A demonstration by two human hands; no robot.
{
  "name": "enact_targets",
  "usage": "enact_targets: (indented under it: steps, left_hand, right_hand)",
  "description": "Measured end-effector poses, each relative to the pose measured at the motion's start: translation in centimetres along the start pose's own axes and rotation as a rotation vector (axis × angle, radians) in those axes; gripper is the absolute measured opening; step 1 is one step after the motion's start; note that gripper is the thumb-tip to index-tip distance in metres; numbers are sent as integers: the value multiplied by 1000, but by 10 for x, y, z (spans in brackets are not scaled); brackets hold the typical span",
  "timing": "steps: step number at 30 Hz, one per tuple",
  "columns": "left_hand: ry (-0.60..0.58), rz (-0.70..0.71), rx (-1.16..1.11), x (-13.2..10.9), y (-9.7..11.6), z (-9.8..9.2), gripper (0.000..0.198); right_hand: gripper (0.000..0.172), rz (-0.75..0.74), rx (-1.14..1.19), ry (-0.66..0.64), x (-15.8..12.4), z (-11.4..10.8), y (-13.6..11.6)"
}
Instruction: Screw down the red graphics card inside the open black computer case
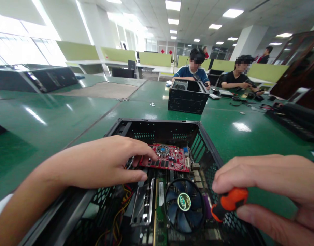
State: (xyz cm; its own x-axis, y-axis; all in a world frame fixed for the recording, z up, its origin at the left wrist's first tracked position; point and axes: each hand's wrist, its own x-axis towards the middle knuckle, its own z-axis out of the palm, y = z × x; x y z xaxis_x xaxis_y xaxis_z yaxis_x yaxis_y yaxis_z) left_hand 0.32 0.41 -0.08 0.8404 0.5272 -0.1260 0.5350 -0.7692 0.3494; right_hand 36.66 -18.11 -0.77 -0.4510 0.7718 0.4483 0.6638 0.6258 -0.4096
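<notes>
An open black computer case (213, 150) lies on the green table in front of me. Inside it sit a red graphics card (169, 159), a black round cooler fan (184, 203) and a green motherboard. My left hand (105, 162) reaches into the case, its fingertips pressed on the left end of the red card, thumb below it. My right hand (272, 191) is closed on an orange-and-black screwdriver handle (228, 203) over the case's right wall. The screwdriver's shaft is hidden.
A second black case (187, 97) stands farther back on the green table (57, 119). Two people sit at the far side with tools and cables before them. Black cases lie at the far left (36, 80) and dark equipment at the right edge (295, 119).
</notes>
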Motion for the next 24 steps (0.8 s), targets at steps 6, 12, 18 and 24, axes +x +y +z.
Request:
enact_targets:
  steps: [6,12,18,24]
  left_hand:
    - [-1,6,-11,-1,-1,1,33]
    - [2,12,1,-2,-3,2,32]
    - [5,19,-12,0,-2,1,34]
    - [-17,16,-24,-1,-2,0,31]
  right_hand:
    - [6,2,19,-56,6,6,0]
    - [15,-4,147,-34,7,11,0]
    - [28,-10,242,101,29,34,-25]
    - [25,32,324,1,41,52,-27]
